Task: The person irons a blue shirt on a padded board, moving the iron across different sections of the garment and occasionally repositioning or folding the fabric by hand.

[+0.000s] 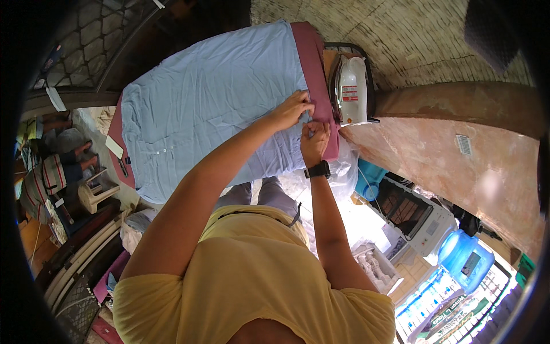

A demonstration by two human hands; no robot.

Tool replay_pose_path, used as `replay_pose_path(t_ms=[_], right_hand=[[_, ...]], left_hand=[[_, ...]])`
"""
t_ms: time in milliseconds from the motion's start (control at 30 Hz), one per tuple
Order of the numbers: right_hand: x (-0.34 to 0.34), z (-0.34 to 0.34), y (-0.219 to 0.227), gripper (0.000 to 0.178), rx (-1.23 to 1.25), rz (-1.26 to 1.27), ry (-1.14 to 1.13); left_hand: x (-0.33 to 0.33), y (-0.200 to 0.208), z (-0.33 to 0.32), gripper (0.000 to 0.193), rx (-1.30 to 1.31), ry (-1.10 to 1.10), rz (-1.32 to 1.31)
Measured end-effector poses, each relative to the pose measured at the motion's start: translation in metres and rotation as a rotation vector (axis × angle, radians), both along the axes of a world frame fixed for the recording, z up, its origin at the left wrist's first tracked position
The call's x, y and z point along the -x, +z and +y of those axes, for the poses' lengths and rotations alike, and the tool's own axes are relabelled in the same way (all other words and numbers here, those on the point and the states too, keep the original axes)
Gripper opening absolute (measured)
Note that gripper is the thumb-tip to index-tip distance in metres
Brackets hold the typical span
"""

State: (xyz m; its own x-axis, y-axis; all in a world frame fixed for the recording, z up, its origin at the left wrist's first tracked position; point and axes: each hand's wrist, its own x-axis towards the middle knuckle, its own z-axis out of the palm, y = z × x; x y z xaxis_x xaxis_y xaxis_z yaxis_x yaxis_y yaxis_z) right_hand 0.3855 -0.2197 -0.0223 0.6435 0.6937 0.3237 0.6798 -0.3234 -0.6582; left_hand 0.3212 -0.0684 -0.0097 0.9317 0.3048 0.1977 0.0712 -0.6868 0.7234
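Observation:
A wrinkled light blue garment (223, 86) with a few small white buttons lies spread over a maroon-covered ironing board (312, 57). At the garment's right edge, my left hand (293, 110) has its fingers closed on the cloth. Just below it, nearer to me, my right hand (315, 142) pinches the same edge by the corner, a dark watch on its wrist. The two hands are close together but apart. A white iron (352, 92) rests on the wire stand at the board's right end, beyond both hands.
A pale card-like piece (114, 147) and a small dark object (122, 167) lie at the board's left end. A beige plastic stool (97, 192) and other people's legs are farther left. A wall (424, 143) stands right; a blue water jug (467, 261) and white appliance (432, 229) are lower right.

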Motion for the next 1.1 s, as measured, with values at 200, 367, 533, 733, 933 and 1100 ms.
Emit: replay_pose_path(t_ms=[200,367,533,733,933,1100], right_hand=[[0.001,0.001,0.006,0.014,-0.054,0.261,-0.082],[-0.004,0.000,-0.001,0.012,-0.022,0.310,-0.131],[-0.017,-0.008,-0.021,0.004,-0.183,0.426,-0.083],[-0.023,-0.001,0.001,0.016,0.229,0.414,-0.210],[-0.032,0.002,0.006,0.025,0.430,0.299,-0.234],[-0.036,-0.003,-0.003,0.025,0.322,0.230,-0.184]], left_hand=[[-0.002,0.004,0.002,0.035,0.055,-0.013,0.009],[-0.004,0.004,0.000,0.029,-0.046,0.008,0.024],[-0.013,-0.005,-0.007,0.026,-0.143,0.091,-0.019],[-0.008,0.003,-0.013,0.027,0.078,0.204,-0.056],[-0.004,-0.005,-0.019,0.017,-0.095,0.193,-0.071],[-0.007,0.005,-0.024,0.015,-0.041,0.258,-0.140]])
